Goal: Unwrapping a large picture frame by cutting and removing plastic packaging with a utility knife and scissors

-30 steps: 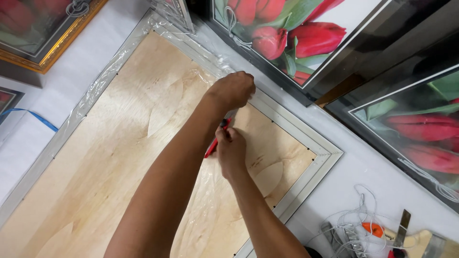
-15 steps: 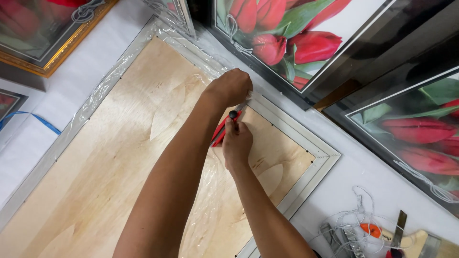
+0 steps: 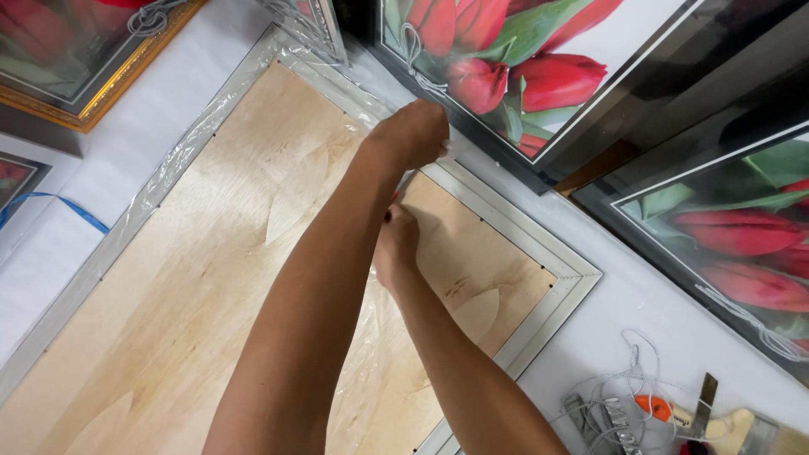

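Head view: plastic wrap under right hand

Two bare forearms fill the middle of the view, reaching in from the lower edge with no sleeves, cuffs or gloves anywhere along them. The left hand shows no ring, watch or bracelet at the wrist; its knuckles are rounded and the fingers tuck out of sight. The right hand is likewise unadorned, partly hidden beneath the other forearm. Both arms are lean and smooth, with no visible tattoos, bandages or markings. No clothing enters the view at all.
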